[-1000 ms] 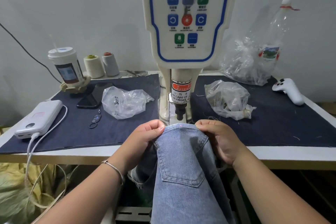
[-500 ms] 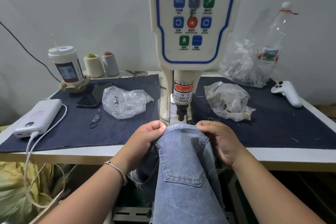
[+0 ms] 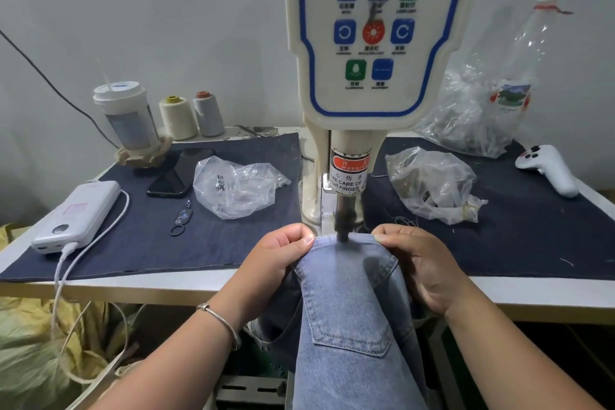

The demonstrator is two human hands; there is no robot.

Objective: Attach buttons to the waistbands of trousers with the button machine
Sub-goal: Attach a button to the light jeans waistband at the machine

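Light blue denim trousers [image 3: 346, 316] hang over the table's front edge, back pocket up, with the waistband under the button machine [image 3: 366, 43]. The machine's dark punch [image 3: 344, 226] is down and touches the waistband edge. My left hand [image 3: 279, 260] pinches the waistband just left of the punch. My right hand [image 3: 422, 263] pinches it just right of the punch. Fingers of both hands lie close to the punch. No button is visible.
A clear bag of small metal parts [image 3: 236, 188] lies left of the machine, another bag [image 3: 432, 186] lies right. Phone [image 3: 179, 173], power bank [image 3: 76, 216] with cable, cup [image 3: 128, 116], thread cones [image 3: 191, 116], white controller [image 3: 549, 170] and a plastic bottle [image 3: 529, 53] sit on the dark denim mat [image 3: 139, 236].
The punch has come down from above the cloth onto the waistband. My hands keep the same pinch on either side. The camera has moved closer.
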